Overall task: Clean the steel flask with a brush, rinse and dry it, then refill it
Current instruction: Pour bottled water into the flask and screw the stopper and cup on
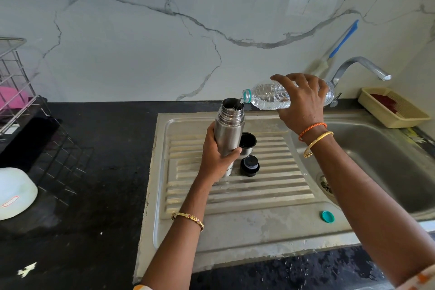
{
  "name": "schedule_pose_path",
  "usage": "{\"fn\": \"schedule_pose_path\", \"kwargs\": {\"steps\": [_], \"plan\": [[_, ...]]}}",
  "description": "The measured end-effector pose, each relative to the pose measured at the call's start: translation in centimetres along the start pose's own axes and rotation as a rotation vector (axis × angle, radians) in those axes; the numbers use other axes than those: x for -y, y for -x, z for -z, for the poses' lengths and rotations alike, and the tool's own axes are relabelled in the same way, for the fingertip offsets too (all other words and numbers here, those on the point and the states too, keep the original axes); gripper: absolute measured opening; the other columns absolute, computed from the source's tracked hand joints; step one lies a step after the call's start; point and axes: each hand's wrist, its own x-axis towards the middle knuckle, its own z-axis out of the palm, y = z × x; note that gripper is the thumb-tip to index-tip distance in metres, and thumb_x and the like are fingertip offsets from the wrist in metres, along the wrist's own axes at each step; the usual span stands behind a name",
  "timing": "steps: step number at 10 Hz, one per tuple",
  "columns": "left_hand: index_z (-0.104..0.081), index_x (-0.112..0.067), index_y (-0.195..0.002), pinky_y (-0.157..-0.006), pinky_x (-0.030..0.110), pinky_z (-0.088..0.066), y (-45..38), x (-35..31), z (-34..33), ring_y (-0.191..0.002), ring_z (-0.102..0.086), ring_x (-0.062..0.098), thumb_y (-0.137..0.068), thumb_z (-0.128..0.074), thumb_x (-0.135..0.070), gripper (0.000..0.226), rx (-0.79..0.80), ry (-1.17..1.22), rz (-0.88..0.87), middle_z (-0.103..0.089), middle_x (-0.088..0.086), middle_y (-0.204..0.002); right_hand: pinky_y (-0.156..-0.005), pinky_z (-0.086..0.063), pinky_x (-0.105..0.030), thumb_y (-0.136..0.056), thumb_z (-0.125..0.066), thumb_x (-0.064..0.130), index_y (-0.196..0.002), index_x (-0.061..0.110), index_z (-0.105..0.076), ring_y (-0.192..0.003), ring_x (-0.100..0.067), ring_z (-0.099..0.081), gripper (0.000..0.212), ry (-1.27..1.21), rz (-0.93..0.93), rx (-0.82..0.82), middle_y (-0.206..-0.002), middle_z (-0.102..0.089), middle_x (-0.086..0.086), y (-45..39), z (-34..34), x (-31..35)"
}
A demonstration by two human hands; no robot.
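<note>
The steel flask [230,128] stands upright and open on the ribbed drainboard [270,186]. My left hand [217,155] grips its lower body. My right hand [303,101] holds a clear plastic water bottle [267,95] tipped on its side, neck over the flask's mouth, and water runs into the flask. Just right of the flask lie its steel cup lid [247,143] and the black stopper [250,166]. The bottle's teal cap [328,216] rests on the drainboard's front right corner. A blue-handled bottle brush [341,42] leans on the wall behind the tap.
The sink basin [381,160] with its drain lies to the right, under a steel tap [362,66]. A yellow tray [393,108] sits at the back right. On the black counter to the left are a wire dish rack [21,92] and a white bowl [14,193].
</note>
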Motion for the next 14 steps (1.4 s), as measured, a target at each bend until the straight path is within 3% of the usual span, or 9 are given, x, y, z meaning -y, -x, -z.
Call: {"fn": "schedule_pose_path", "kwargs": {"steps": [6,11,14], "plan": [[-0.032,-0.035,-0.133,-0.091,0.047,-0.054,0.08,-0.18,0.03,-0.111,-0.059,0.019,-0.064,-0.078,-0.034,0.083,0.007,0.003,0.005,-0.055,-0.001,-0.125,-0.102,-0.024,-0.051,-0.059,-0.067,-0.006,-0.127,0.03,-0.055,-0.119,-0.037,-0.043,0.078,0.014,-0.001,0.005,-0.122,-0.058,-0.008,-0.21,0.15,-0.05],[-0.033,-0.034,-0.132,-0.094,0.045,-0.052,-0.04,0.11,-0.03,-0.11,-0.059,0.017,-0.069,-0.078,-0.021,0.079,-0.001,-0.005,-0.007,-0.056,-0.001,-0.124,-0.102,-0.023,-0.05,-0.058,-0.067,-0.005,-0.127,0.03,-0.055,-0.118,-0.037,-0.044,0.078,0.01,0.012,-0.003,-0.12,-0.058,-0.008,-0.1,0.12,0.11],[-0.033,-0.053,-0.124,-0.093,0.048,-0.052,0.05,-0.12,0.0,-0.11,-0.059,0.018,-0.068,-0.078,-0.024,0.078,-0.014,0.003,-0.023,-0.055,-0.002,-0.125,-0.102,-0.023,-0.05,-0.058,-0.066,-0.006,-0.126,0.03,-0.056,-0.118,-0.037,-0.044,0.078,0.013,0.01,-0.007,-0.12,-0.058,-0.008,-0.15,0.16,0.21]]}}
